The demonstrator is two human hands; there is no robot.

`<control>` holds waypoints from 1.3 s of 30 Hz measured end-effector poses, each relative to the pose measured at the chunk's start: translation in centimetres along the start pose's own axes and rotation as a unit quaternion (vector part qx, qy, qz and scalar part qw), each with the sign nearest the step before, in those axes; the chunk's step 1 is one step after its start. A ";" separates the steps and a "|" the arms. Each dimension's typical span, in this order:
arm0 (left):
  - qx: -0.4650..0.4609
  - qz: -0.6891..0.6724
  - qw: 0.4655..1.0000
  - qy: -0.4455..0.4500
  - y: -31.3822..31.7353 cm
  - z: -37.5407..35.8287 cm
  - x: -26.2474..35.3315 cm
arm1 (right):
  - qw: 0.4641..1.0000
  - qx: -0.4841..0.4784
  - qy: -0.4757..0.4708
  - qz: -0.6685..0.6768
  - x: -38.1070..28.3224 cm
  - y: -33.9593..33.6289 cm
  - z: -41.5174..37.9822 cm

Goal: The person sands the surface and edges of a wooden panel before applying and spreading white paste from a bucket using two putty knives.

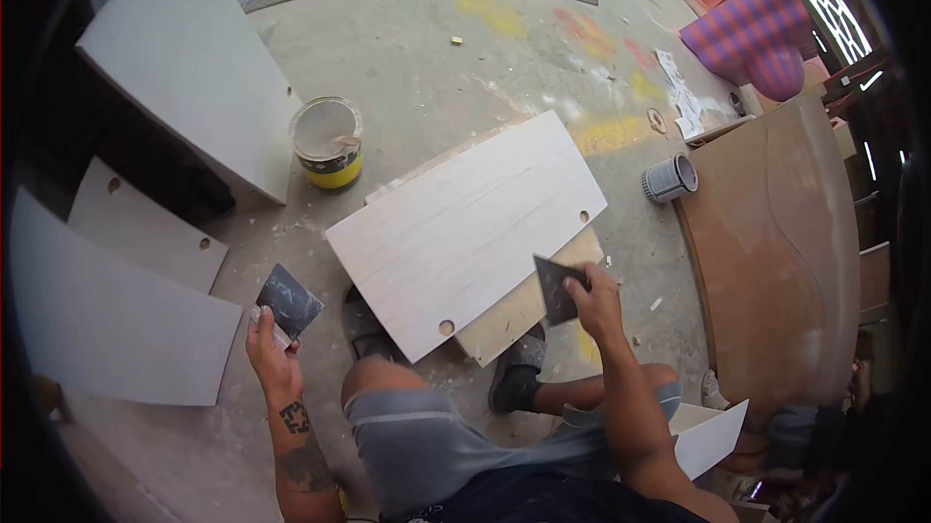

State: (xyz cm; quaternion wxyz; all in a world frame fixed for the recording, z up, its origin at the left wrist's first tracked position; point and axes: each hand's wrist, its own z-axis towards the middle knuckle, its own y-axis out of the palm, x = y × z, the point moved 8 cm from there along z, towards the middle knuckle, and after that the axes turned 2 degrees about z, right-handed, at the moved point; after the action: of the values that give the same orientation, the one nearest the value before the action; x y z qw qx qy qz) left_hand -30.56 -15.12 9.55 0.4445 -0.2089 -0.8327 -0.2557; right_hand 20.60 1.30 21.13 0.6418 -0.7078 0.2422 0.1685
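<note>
My left hand (273,344) grips a dark, square filler spreader (290,302) smeared with pale paste, held out left of my knee. In my right hand (595,298) is a second dark spreader (556,287), its blade tilted over the near right edge of the work. Between my feet lies a whitish wooden panel (470,232) with two round holes along its near edge. It rests on a yellowish board (512,321) beneath, which is partly hidden. Neither blade clearly touches the panel, as far as I can see.
An open yellow-and-black bucket (332,174) holding paste stands beyond the panel's left corner. A grey can (669,179) lies tilted by a large brown curved board (776,261). White panels (189,67) lean at left. Another person's shoe (713,389) shows at right.
</note>
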 end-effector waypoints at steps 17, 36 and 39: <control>-0.021 0.017 0.999 -0.030 3.7 8.2 -4.5 | 0.981 -0.040 0.052 -0.184 4.7 9.0 24.1; -0.058 -0.030 0.997 -0.042 7.2 6.5 -4.0 | 0.300 -0.480 0.181 0.804 -11.6 24.5 4.8; -0.064 -0.033 0.997 -0.040 7.2 6.8 -4.2 | 0.240 -0.490 0.176 0.819 -13.6 25.5 4.1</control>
State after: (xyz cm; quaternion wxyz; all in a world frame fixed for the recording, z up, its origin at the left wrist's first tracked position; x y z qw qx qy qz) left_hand -28.53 -5.91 4.48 0.3880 -0.2190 -0.8380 -0.3150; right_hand -4.62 5.57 7.03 -0.3733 -0.3161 0.6685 0.5602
